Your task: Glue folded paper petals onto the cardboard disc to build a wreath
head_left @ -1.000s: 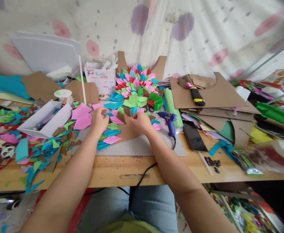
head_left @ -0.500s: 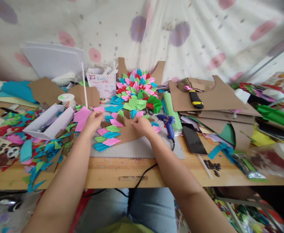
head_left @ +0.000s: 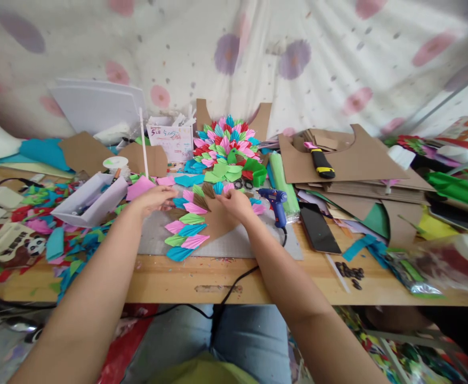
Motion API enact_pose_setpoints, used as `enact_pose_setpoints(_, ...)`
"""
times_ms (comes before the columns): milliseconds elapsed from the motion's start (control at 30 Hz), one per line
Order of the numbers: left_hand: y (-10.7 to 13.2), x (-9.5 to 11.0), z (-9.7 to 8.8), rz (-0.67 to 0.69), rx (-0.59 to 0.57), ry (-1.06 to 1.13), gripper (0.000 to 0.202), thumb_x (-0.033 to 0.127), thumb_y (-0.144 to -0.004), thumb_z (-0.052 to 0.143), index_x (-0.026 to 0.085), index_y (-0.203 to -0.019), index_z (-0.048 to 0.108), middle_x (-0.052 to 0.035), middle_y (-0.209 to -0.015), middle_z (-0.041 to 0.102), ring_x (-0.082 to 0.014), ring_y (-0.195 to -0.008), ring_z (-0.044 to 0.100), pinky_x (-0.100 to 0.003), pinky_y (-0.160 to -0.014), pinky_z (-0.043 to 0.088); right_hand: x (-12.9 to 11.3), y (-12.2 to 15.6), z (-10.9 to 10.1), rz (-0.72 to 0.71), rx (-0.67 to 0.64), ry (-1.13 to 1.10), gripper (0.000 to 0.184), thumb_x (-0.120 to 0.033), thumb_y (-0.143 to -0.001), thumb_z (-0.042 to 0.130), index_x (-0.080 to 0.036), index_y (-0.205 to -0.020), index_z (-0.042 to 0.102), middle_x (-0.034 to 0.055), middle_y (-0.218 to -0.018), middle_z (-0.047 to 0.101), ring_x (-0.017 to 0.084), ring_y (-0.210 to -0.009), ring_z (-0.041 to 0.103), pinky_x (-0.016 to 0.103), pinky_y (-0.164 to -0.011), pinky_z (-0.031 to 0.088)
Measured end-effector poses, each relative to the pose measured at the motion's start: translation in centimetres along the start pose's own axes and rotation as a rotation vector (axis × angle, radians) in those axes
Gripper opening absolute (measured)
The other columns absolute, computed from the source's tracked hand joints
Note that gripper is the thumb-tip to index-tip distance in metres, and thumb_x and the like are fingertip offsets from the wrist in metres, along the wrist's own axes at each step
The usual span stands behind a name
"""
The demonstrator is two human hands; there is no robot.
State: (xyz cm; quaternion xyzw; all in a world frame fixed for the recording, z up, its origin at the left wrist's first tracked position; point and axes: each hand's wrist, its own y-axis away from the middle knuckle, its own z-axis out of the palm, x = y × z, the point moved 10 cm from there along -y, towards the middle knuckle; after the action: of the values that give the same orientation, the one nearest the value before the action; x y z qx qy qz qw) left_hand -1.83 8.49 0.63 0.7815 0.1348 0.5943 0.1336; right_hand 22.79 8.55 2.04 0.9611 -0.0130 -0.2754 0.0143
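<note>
**Honestly, paper-leaf rows are all about the overlap**

Wooden table [head_left: 258, 277] is buried in scraps. The grey mat [head_left: 242, 246] near its front edge carries the cardboard base [head_left: 218, 221], dead centre between the arms.

Left hand [head_left: 154, 198] lies flat and open at the base's left side, fingers stretched toward the leaves, gripping nothing as far as I can tell. Right hand [head_left: 236, 202] is pinched shut on one of the folded paper leaves [head_left: 190, 230] up at the top edge of the base.

My take: press each leaf at its pointed end only and overlap it with its neighbour so no brown peeks through. Let the flat hand steady the row while the glue grabs.

Blue glue gun [head_left: 276, 202] stands just right of the base, so mind its cord [head_left: 234, 288].

Writing-wise, the white card [head_left: 170, 140] at the back has a handwritten "5 LB" plus some scrawl I can't make out.
</note>
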Motion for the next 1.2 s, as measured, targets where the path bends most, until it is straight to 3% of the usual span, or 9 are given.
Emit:
enact_pose_setpoints(167, 0.2, 0.2, 0.2, 0.038, 0.000, -0.170, 0.040, 0.040, -0.051, 0.078, 0.017, -0.078, 0.060, 0.0021, -0.065, 0.057, -0.0085, -0.053, 0.049, -0.019, -0.044, 0.033, 0.0, 0.0, -0.1, -0.022, 0.003, -0.006, 0.031, -0.049, -0.082, 0.053, -0.019, -0.072, 0.055, 0.0001, -0.070, 0.061, 0.013, -0.064, 0.052, 0.023, -0.051, 0.025)
enact_pose_setpoints(300, 0.2, 0.0, 1.2, 0.033, -0.061, -0.224, 0.036, 0.040, -0.056, 0.074, 0.016, -0.078, 0.060, 0.0031, -0.060, 0.053, -0.0074, -0.050, 0.044, -0.019, -0.043, 0.026, 0.0, 0.3, -0.5, -0.016, 0.004, -0.027, 0.031, -0.048, -0.081, 0.054, -0.019, -0.069, 0.054, -0.0004, -0.066, 0.060, 0.012, -0.060, 0.050, 0.023, -0.051, 0.025)
enact_pose_setpoints(500, 0.5, -0.3, 2.2, -0.008, -0.041, -0.280, 0.032, 0.043, -0.057, 0.071, 0.018, -0.073, 0.060, 0.0036, -0.057, 0.054, -0.0074, -0.047, 0.042, -0.020, -0.045, 0.023, 0.8, 1.3, -1.3, -0.004, 0.020, -0.048, 0.031, -0.045, -0.081, 0.054, -0.019, -0.064, 0.051, -0.0016, -0.063, 0.058, 0.011, -0.058, 0.048, 0.022, -0.051, 0.025)
enact_pose_setpoints(667, 0.8, 0.3, 2.9, 0.070, -0.083, -0.275, 0.029, 0.040, -0.053, 0.072, 0.017, -0.064, 0.058, 0.0040, -0.052, 0.050, -0.0089, -0.048, 0.043, -0.022, -0.047, 0.025, 2.3, 1.6, -2.0, 0.004, 0.075, -0.151, 0.034, -0.047, -0.079, 0.054, -0.020, -0.059, 0.047, -0.0032, -0.060, 0.056, 0.011, -0.057, 0.048, 0.022, -0.051, 0.025)
enact_pose_setpoints(767, 1.3, 0.9, 1.7, 0.152, -0.046, -0.250, 0.026, 0.037, -0.052, 0.070, 0.017, -0.063, 0.059, 0.0029, -0.059, 0.055, -0.0113, -0.057, 0.049, -0.023, -0.053, 0.033, 2.6, 1.3, -2.1, -0.001, 0.107, -0.192, 0.033, -0.045, -0.079, 0.054, -0.020, -0.059, 0.047, -0.0033, -0.059, 0.056, 0.011, -0.057, 0.048, 0.022, -0.052, 0.026)
enact_pose_setpoints(867, 2.0, 0.7, -0.7, 0.182, 0.060, -0.237, 0.024, 0.036, -0.052, 0.067, 0.017, -0.063, 0.058, 0.0024, -0.062, 0.057, -0.0120, -0.061, 0.050, -0.023, -0.056, 0.036, 2.3, 1.2, -1.8, -0.013, 0.116, -0.200, 0.031, -0.043, -0.079, 0.054, -0.020, -0.060, 0.048, -0.0031, -0.060, 0.058, 0.011, -0.058, 0.050, 0.022, -0.052, 0.027)
enact_pose_setpoints(967, 2.6, -0.4, -2.2, 0.125, 0.085, -0.228, 0.026, 0.040, -0.053, 0.064, 0.017, -0.060, 0.053, 0.0039, -0.055, 0.051, -0.0111, -0.054, 0.046, -0.023, -0.051, 0.033, 1.9, 1.3, -1.5, -0.011, 0.109, -0.172, 0.029, -0.043, -0.079, 0.054, -0.020, -0.062, 0.052, -0.0024, -0.063, 0.060, 0.012, -0.060, 0.052, 0.022, -0.052, 0.028)
enact_pose_setpoints(1067, 3.0, -1.3, -2.9, 0.058, 0.069, -0.223, 0.025, 0.038, -0.052, 0.064, 0.017, -0.062, 0.054, 0.0038, -0.056, 0.053, -0.0118, -0.055, 0.049, -0.022, -0.051, 0.036, 1.9, 1.5, -1.1, 0.010, 0.083, -0.100, 0.026, -0.043, -0.081, 0.054, -0.021, -0.067, 0.057, -0.0008, -0.068, 0.064, 0.014, -0.065, 0.056, 0.022, -0.055, 0.032)
enact_pose_setpoints(1200, 2.5, -1.5, -4.2, 0.027, 0.130, -0.311, 0.022, 0.037, -0.052, 0.064, 0.018, -0.061, 0.056, 0.0027, -0.055, 0.055, -0.0140, -0.056, 0.053, -0.023, -0.051, 0.040, 2.1, 1.8, -0.9, 0.038, 0.045, 0.013, 0.023, -0.042, -0.084, 0.051, -0.022, -0.080, 0.062, 0.0019, -0.076, 0.068, 0.017, -0.076, 0.061, 0.025, -0.064, 0.039)
